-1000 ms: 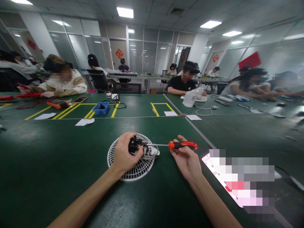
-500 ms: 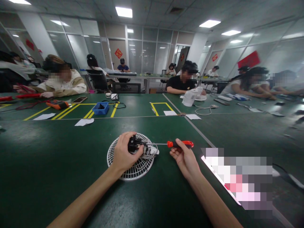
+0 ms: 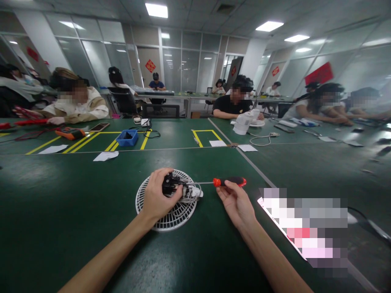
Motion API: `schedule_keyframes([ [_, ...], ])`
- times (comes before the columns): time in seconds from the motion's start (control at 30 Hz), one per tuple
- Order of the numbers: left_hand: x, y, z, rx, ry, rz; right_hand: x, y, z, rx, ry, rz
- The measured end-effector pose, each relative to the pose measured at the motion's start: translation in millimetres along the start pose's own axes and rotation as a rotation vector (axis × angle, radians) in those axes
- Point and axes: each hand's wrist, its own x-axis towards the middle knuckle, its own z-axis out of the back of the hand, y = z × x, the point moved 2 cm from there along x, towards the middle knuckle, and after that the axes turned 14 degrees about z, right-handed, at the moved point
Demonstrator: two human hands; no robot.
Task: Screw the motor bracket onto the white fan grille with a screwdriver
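A round white fan grille (image 3: 174,223) lies on the green table, with a black motor housing (image 3: 168,184) and bundled grey wires (image 3: 190,200) on top of it. My left hand (image 3: 157,195) is wrapped round the black housing from the left, its thumb on the near side. To the right, my right hand (image 3: 236,199) holds the red and black handle of a screwdriver (image 3: 233,181) between thumb and fingers. Its shaft lies level and points left into the housing. Where the tip meets the housing, I cannot make out the detail.
Beyond lie a blue bin (image 3: 127,138) with dark parts, paper slips (image 3: 106,156), an orange multimeter (image 3: 70,133) and a phone (image 3: 99,127). A blurred-out bright object (image 3: 302,228) lies right of my right hand. Across the table, a person in black (image 3: 232,106) sits behind a white fan part (image 3: 242,123).
My right hand has shifted its hold on the screwdriver handle, the fingers now lower beneath it, and the handle looks turned. The left hand keeps its grip; the whole view has shifted slightly.
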Motion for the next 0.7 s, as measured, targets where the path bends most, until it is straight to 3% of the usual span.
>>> schedule_keyframes([
  [0.23,-0.8,-0.2,0.7,0.011,-0.008,0.001,-3.3,1.5,-2.7,0.056,-0.007,-0.091],
  [0.7,-0.9,2.9,0.6,0.01,0.001,0.02,-3.6,3.7,-3.3,0.141,0.079,-0.109],
])
